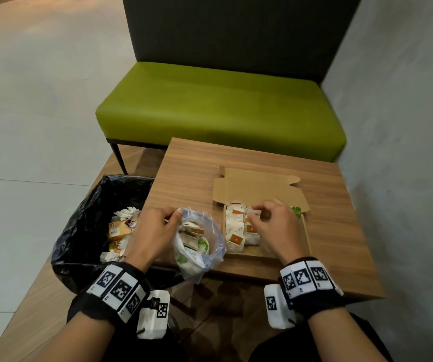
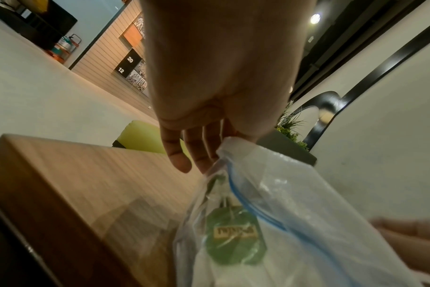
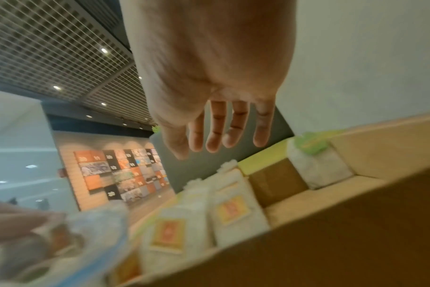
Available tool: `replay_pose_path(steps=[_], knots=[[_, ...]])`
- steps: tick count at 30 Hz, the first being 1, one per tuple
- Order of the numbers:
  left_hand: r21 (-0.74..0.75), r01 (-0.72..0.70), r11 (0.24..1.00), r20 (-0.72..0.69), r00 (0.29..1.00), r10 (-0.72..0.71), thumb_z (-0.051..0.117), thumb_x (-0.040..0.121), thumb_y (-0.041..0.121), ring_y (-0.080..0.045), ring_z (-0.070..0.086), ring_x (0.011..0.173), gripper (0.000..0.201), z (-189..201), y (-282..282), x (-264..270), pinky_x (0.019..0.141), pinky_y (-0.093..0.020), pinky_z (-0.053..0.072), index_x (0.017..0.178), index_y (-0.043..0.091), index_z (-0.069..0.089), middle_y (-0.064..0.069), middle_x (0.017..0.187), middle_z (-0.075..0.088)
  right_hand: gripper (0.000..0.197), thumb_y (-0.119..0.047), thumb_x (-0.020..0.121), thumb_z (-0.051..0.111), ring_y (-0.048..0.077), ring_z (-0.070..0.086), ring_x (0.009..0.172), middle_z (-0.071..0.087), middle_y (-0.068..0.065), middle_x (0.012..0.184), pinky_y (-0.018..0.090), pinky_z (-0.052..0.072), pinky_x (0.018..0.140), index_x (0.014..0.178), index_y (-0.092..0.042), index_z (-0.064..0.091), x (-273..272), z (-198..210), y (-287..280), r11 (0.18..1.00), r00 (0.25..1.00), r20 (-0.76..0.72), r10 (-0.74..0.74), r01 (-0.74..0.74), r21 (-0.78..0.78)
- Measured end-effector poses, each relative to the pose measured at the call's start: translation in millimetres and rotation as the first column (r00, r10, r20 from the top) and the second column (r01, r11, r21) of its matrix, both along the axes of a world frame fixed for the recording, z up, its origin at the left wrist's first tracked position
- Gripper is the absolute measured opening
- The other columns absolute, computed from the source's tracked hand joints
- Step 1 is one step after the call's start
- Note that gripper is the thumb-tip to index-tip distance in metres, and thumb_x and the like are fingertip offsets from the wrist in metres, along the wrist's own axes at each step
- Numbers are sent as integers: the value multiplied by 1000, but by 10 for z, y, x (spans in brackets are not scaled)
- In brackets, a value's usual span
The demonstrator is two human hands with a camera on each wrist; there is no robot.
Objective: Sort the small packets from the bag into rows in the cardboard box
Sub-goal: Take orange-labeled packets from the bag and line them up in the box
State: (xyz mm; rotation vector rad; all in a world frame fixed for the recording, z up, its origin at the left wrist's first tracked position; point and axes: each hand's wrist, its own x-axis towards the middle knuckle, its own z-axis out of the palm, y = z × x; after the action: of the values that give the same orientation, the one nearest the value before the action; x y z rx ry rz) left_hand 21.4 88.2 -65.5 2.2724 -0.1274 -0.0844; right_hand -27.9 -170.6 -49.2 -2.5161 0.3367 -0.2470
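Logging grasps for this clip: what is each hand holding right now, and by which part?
The left hand pinches the bag by its top rim. The right hand hovers over the box, fingers spread, holding nothing.

One bag (image 1: 197, 246), one cardboard box (image 1: 259, 186)

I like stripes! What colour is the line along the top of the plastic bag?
Blue. The zip line on the plastic bag shows best in the left wrist view.

I'm in a public lounge or lobby: green bench (image 1: 220, 111), grid ceiling (image 3: 49, 48) with downlights, numbered photo wall (image 3: 120, 172).
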Motion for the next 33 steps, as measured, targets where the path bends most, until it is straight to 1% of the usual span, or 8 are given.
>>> replay_pose_path(steps=[3,8,13,15,23,26,29,33], knots=[[-23,-3,1000,10,1000,3,55,99,30,-11,53,53,41,16,-40,-14,54,-29,38,60,19,63,4,52,57,22,-43,85,70,8,47,109,59,-11,110,29,40,89,102,-29,72,-55,129,376,983,983,44,178,-179,42],[-74,26,997,22,999,-24,56,99,23,-1,46,45,39,55,-67,-53,48,-15,34,61,18,61,6,50,53,34,-51,85,68,10,32,129,44,-11,137,38,32,109,115,-34,67,-20,125,851,915,915,-142,378,-392,-92],[-87,38,995,22,999,-36,56,99,24,-8,51,53,36,20,-3,-48,52,-21,36,66,15,66,2,57,60,33,-44,89,63,20,31,137,38,-3,150,46,32,110,118,-29,69,36,16,1020,886,929,-169,330,-367,-284],[-99,65,993,21,998,-63,55,100,23,-2,48,50,39,1,10,-44,51,-18,34,61,19,62,5,54,57,33,-41,91,62,22,30,138,37,-2,153,46,30,112,121,-28,68,36,-19,1057,889,940,-159,301,-337,-311],[-16,35,999,32,999,-35,54,100,28,-1,53,53,39,-18,66,-22,51,-16,35,61,25,60,8,57,61,26,-41,92,64,18,33,134,43,-8,149,43,31,111,116,-33,72,53,13,1007,936,942,-150,302,-322,-142],[-18,-43,999,35,998,43,54,100,27,-7,61,65,32,-6,76,21,57,-24,39,71,23,68,10,63,64,25,-40,91,67,11,40,128,51,-11,141,36,37,105,111,-28,74,65,53,916,964,958,-101,267,-266,27],[-40,-113,993,22,993,114,52,101,30,-18,67,85,28,32,38,100,71,-26,46,106,12,73,1,84,71,19,-37,89,71,9,59,107,69,-9,115,36,50,94,99,-22,78,84,90,789,946,977,-41,208,-191,261],[-54,-115,992,-72,991,111,48,101,42,-21,61,113,55,7,-25,206,91,-31,47,145,10,45,-10,131,62,16,-32,88,73,14,65,70,72,-2,75,37,55,66,83,-17,77,22,156,599,901,990,-3,141,-127,414]])
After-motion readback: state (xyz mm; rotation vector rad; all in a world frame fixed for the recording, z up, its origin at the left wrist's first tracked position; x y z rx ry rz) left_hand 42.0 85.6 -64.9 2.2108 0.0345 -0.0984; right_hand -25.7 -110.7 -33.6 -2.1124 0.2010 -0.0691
